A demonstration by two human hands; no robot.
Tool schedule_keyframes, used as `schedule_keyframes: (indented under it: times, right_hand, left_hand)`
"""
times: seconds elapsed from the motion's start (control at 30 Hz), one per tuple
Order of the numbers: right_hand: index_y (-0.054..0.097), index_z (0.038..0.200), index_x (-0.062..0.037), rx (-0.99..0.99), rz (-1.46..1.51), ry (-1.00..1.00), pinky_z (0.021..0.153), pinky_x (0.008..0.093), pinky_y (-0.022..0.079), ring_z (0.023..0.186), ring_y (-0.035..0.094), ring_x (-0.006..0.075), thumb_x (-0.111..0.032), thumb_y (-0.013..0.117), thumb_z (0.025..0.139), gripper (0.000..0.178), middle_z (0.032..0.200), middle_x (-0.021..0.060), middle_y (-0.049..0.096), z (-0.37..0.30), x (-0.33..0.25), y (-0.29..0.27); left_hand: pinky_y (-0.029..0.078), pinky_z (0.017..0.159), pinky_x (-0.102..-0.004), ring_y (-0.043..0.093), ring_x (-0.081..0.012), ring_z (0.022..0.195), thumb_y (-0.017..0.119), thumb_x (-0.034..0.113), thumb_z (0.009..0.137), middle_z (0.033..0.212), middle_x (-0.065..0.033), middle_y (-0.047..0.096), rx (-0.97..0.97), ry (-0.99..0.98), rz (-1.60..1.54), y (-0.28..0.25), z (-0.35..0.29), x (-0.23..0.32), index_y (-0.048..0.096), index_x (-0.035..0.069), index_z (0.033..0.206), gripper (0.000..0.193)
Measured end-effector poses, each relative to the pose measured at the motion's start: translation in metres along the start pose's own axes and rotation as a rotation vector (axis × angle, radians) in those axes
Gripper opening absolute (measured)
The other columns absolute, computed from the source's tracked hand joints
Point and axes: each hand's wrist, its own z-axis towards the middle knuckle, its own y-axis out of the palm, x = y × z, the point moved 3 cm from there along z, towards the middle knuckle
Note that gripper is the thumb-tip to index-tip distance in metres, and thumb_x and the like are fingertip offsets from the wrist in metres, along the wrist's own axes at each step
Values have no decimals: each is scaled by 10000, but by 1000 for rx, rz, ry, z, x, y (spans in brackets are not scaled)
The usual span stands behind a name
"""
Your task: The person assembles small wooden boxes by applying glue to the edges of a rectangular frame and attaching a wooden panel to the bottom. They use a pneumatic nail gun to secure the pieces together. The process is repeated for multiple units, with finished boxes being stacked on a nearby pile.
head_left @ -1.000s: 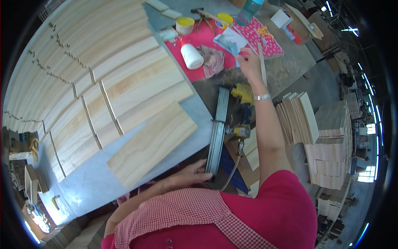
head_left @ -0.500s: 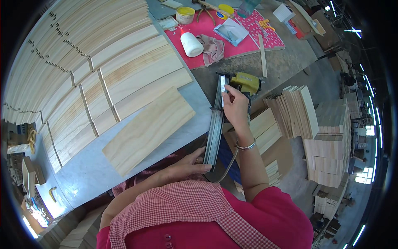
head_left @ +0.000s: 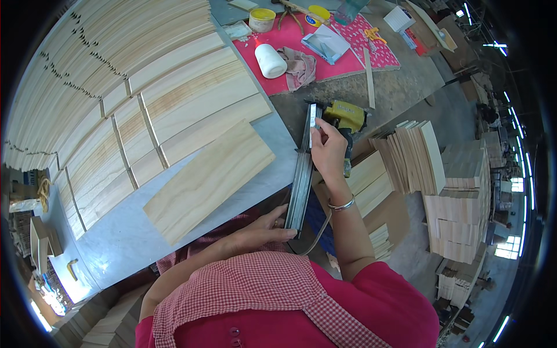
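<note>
A pneumatic nail gun with a yellow head (head_left: 345,116) lies at the table's edge, its long dark magazine (head_left: 300,185) pointing toward me. My left hand (head_left: 268,228) is closed round the magazine's near end, thumb across it and fingers partly hidden behind. A bright silver strip of nails (head_left: 313,114) sits along the far part of the magazine. My right hand (head_left: 328,145) pinches this strip between thumb and fingertips, beside the gun's dark handle (head_left: 348,142), which the hand partly hides. On the blue-grey table, left of the gun, a loose wooden board (head_left: 209,181) lies at a slant.
Many wooden boards (head_left: 191,93) cover the table's left side. A white glue bottle (head_left: 270,61), a rag (head_left: 300,68) and a yellow-lidded tub (head_left: 261,21) stand on a pink sheet (head_left: 261,82) at the back. Board stacks (head_left: 413,156) rise at the right. An air hose (head_left: 319,235) hangs below the gun.
The view has shifted very slightly. My right hand moves barely at all along the magazine; the left keeps its place, and both hold on as before.
</note>
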Motion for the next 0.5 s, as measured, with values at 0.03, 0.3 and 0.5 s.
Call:
schedule_keyframes:
  times: [0.03, 0.3, 0.5]
  right_hand:
    - [717, 1115, 9, -4, -12, 2, 654, 399, 509, 651, 640, 312, -66, 704, 882, 245, 765, 168, 647, -1, 0, 1]
    - [720, 1127, -22, -38, -115, 14, 686, 434, 517, 711, 664, 336, -104, 710, 881, 260, 791, 149, 664, 0, 0, 4]
    - [716, 1164, -60, -123, -331, -27, 711, 461, 533, 800, 677, 352, -184, 732, 889, 302, 897, 141, 639, 0, -11, 2]
  left_hand:
    - [415, 1090, -385, 517, -258, 1263, 711, 445, 939, 1351, -218, 526, 3, 1, -5, 0, 0, 0, 111, -3, 1617, 1011]
    - [404, 1107, -390, 501, -272, 1292, 716, 447, 936, 1383, -234, 509, 0, -8, 6, 1, -2, 4, 94, -4, 1619, 1028]
    - [372, 1133, -398, 458, -287, 1345, 731, 440, 924, 1425, -251, 470, -21, -6, -42, 1, -2, 3, 81, -4, 1620, 1051]
